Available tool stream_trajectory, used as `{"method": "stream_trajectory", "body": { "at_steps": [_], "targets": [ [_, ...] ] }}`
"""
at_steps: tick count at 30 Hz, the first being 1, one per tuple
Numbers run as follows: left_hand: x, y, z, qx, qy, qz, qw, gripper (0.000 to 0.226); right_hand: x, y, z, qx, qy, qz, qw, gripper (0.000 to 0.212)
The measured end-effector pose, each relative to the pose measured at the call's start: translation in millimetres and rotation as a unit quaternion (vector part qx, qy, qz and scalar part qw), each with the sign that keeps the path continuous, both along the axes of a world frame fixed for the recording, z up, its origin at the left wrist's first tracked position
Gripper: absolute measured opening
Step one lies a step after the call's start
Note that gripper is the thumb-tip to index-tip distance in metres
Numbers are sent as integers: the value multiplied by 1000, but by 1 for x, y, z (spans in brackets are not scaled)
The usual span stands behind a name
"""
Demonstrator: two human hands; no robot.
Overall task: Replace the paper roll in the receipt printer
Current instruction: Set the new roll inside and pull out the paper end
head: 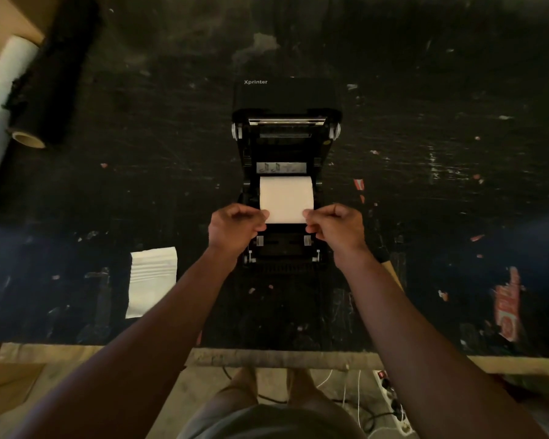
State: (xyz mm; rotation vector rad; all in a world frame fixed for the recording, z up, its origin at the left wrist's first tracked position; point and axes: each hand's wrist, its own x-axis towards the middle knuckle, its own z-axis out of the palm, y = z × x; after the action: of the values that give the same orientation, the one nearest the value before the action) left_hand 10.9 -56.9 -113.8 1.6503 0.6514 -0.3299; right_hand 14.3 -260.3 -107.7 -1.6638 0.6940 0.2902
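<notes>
A black receipt printer [286, 144] stands in the middle of the dark table with its lid tipped open toward the back. A white paper roll [286, 196] lies in its bay, and its loose end is drawn toward me. My left hand [236, 226] pinches the left corner of that paper end. My right hand [333, 228] pinches the right corner. Both hands hover over the printer's front guides [282, 240], which show between my wrists.
A white zip bag [151, 282] lies flat to the left of the printer. At the far left lean a black film roll [49, 74] and a white roll [4, 90]. The table's front edge [279, 356] runs below my arms, with cables and a power strip [393, 403] on the floor.
</notes>
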Motion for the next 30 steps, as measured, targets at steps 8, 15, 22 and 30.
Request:
{"method": "stream_trajectory", "body": {
  "at_steps": [8, 15, 22, 30],
  "targets": [
    [7, 16, -4, -7, 38, -73, 997, 24, -1, -14, -5, -35, 27, 46, 998, 13],
    [7, 23, -10, 37, 41, -146, 988, 19, -2, -12, -9, -74, 0, 130, 989, 14],
    [13, 29, -12, 194, -32, -249, 948, 14, 3, -17, -15, -127, -9, 159, 979, 12],
    [25, 35, -14, 236, -23, -334, 912, 11, 4, -18, -18, -154, 11, 194, 969, 13]
  ]
}}
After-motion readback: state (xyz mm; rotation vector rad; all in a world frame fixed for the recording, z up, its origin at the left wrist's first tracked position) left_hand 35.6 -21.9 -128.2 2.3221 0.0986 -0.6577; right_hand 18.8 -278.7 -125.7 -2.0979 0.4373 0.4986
